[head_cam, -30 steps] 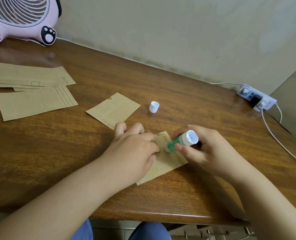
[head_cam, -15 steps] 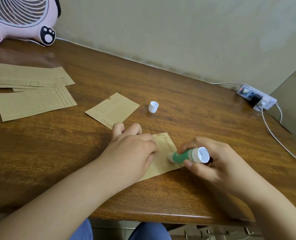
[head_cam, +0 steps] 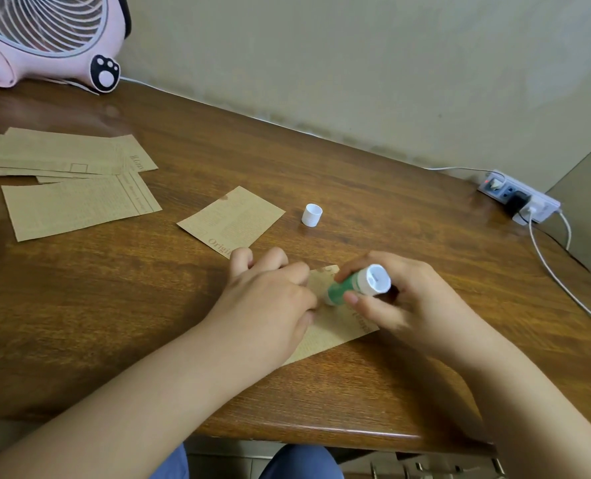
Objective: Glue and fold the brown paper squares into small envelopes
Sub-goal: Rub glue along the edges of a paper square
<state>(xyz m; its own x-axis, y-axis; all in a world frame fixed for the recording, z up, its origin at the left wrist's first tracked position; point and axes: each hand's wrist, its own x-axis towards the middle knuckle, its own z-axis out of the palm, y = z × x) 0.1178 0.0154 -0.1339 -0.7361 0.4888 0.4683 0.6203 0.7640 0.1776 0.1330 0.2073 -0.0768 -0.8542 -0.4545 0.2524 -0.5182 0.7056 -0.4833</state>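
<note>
Since half a second ago the right hand (head_cam: 415, 302) has pulled the glue stick (head_cam: 353, 286) back up and left across the paper square (head_cam: 335, 326), from its right edge toward its upper middle, close to the left hand's fingertips.

Bottom centre of frame: blue-clad knees, then the table (head_cam: 321, 402) edge. Both forearms come in from the lower corners.

Centre: left hand (head_cam: 270, 302) rests on the paper square, fingers curled down onto it, pinning it flat to the table. Right hand grips the glue stick between thumb and fingers; green barrel tilted, white base up toward the camera, tip down at the paper. Tip contact itself hidden by the fingers.

Just above the hands: second paper square (head_cam: 232, 221), lying flat, its near corner beside the left hand's knuckles. White cap (head_cam: 311, 214) stands to its right, apart.

Left of frame: stack of larger brown sheets (head_cam: 69, 183), overlapping.

Upper left: pink fan (head_cam: 42, 39). Right edge, against the wall: power strip (head_cam: 518, 200) with white cables.
</note>
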